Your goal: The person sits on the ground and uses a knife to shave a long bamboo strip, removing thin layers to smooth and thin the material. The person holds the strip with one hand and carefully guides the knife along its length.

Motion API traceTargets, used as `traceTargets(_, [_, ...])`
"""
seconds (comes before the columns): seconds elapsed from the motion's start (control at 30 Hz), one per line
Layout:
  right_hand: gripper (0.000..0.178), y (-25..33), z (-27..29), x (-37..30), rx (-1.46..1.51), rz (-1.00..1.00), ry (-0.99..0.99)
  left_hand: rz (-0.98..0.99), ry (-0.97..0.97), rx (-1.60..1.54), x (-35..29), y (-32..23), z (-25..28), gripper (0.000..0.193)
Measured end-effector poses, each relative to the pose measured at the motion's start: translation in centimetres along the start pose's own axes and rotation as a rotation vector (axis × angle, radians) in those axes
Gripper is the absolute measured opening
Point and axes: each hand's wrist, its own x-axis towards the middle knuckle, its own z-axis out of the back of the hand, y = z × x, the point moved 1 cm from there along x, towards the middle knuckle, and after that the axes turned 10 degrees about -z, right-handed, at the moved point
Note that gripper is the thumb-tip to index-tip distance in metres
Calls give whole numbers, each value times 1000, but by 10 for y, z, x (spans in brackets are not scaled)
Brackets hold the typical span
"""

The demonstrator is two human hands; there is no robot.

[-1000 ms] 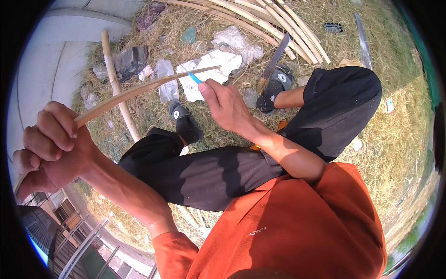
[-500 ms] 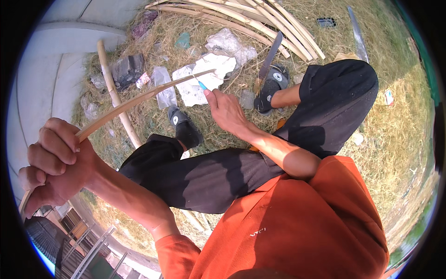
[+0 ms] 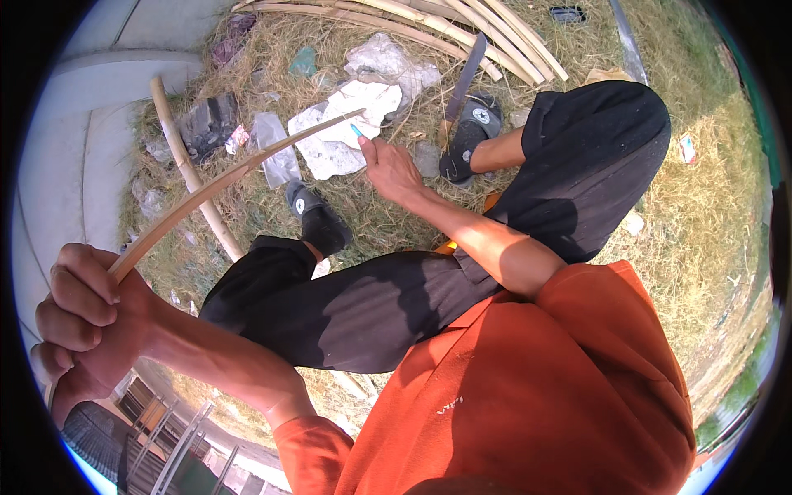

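Gripped in the fist of my left hand [image 3: 95,322], at the lower left, is a long, slightly curved wooden strip [image 3: 219,186] that looks like split bamboo. It slants up and to the right, and its far tip passes over a white slab [image 3: 330,153]. My right hand [image 3: 392,169] is closed around a small blue tool [image 3: 356,130], held just below the strip's tip. Only the tool's blue end shows, so I cannot tell whether it touches the strip.
Several pale wooden strips [image 3: 437,37] lie on dry grass at the far side. A large dark-bladed knife [image 3: 466,78] rests by my right sandal [image 3: 474,124]. A thick pole [image 3: 186,161], a clear plastic bag [image 3: 272,140] and a grey stone [image 3: 392,66] are nearby. A pale wall [image 3: 115,107] stands left.
The view has shifted slightly, moving the ground up and left. My left hand has lowered with the wooden strip, and the blue tool is nearer the strip's tip.
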Motion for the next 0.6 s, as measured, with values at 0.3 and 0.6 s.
traceTargets(0.3, [58, -15, -17, 32, -27, -20, -43, -1, -52, 3, -2, -1, 3, 51])
traceTargets(0.6, [58, -35, -22, 43, -58, -130, -14, -12, -18, -2, 2, 3, -2, 54])
